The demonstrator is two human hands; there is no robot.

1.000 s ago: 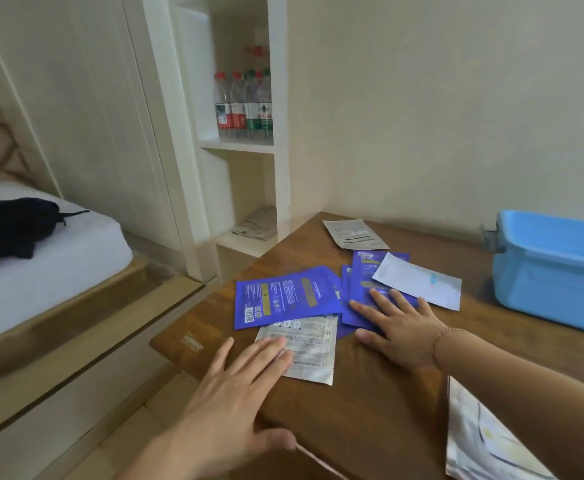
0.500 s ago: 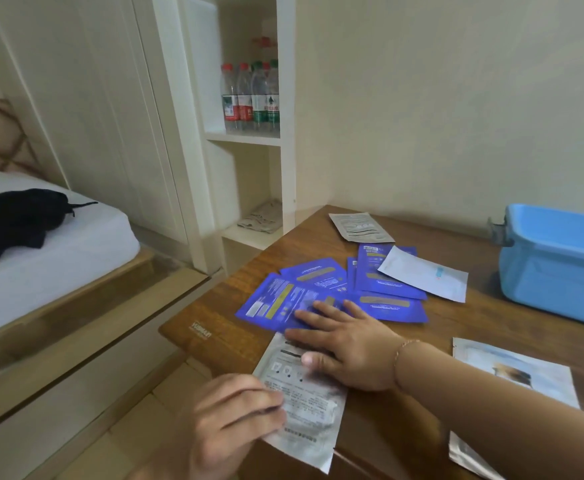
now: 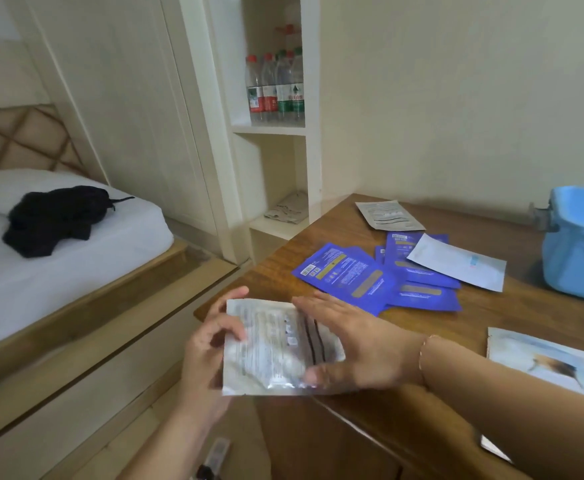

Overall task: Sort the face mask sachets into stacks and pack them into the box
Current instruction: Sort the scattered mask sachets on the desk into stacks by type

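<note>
Both hands hold one silver-white sachet (image 3: pixel 276 351) in the air off the table's near-left corner. My left hand (image 3: pixel 207 344) grips its left edge. My right hand (image 3: pixel 356 348) clasps its right edge, thumb underneath. Several blue sachets (image 3: pixel 360 278) lie fanned out on the wooden table (image 3: pixel 512 306). A white sachet (image 3: pixel 457 266) rests on top of them at the right. Another silver sachet (image 3: pixel 389 215) lies at the table's far edge. The light-blue plastic box (image 3: pixel 578 251) stands at the far right, cut off by the frame.
A pale printed sachet (image 3: pixel 553 362) lies at the table's near right. White shelves hold water bottles (image 3: pixel 276 88) and a folded cloth (image 3: pixel 289 209). A bed with a black garment (image 3: pixel 58 218) fills the left. A dark object (image 3: pixel 212 459) lies on the floor below.
My left hand has lifted the silver-white sachet off the table's near edge. My right hand has left the blue sachets and taken hold of its right edge.
</note>
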